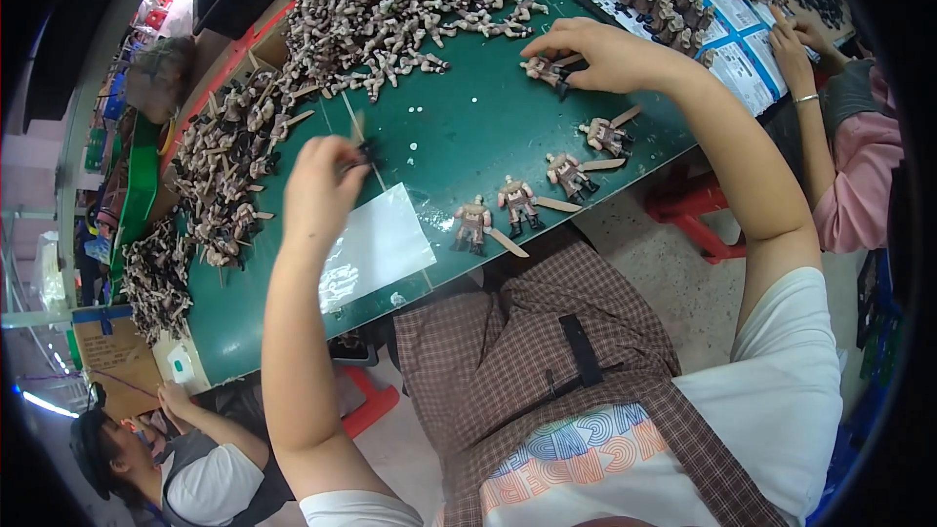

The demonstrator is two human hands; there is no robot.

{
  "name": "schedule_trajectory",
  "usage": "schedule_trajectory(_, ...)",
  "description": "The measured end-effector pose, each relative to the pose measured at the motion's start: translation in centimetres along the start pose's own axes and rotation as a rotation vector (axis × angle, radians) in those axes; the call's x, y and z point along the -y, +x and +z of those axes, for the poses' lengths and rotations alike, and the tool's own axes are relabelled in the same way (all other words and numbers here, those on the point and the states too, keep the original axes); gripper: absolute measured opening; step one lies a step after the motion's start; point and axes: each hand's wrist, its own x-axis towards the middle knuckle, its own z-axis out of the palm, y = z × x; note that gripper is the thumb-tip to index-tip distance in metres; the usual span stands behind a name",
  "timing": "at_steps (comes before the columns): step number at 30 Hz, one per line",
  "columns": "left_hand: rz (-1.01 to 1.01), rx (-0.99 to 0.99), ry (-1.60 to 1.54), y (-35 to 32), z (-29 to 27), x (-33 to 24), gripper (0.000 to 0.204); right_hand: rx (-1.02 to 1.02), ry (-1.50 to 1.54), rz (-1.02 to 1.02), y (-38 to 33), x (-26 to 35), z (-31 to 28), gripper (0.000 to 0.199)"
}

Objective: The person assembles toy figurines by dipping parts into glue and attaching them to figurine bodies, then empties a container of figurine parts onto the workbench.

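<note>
My left hand (320, 185) is raised over the green table (459, 127) and pinches a small dark piece with a thin tan stick (359, 141). My right hand (595, 51) reaches far forward and rests on a small toy figure (545, 69) lying on the table, fingers closed on it. Several finished toy figures with tan swords lie in a row near the table's front edge, among them one (473, 224), another (517, 203) and a third (605, 135). A clear plastic sheet (376, 246) lies under my left hand.
A big heap of unpainted figures (390, 0) covers the far side; another heap with sticks (229, 166) sits left. Another person's hands (795, 44) work at the upper right over white-and-blue sheets (737, 34). A person sits lower left (185, 468). Red stools stand beneath.
</note>
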Motion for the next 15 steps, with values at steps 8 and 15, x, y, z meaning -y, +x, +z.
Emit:
schedule_trajectory(8,0.344,-0.162,0.045,2.9,4.7,-7.3,0.010,0.061,-0.012,0.118,-2.3,-0.4,-1.4,0.060)
schedule_trajectory(15,0.178,0.065,-0.149,4.4,6.6,-10.5,0.045,0.017,-0.001,0.073,-4.3,0.3,-1.2,0.057)
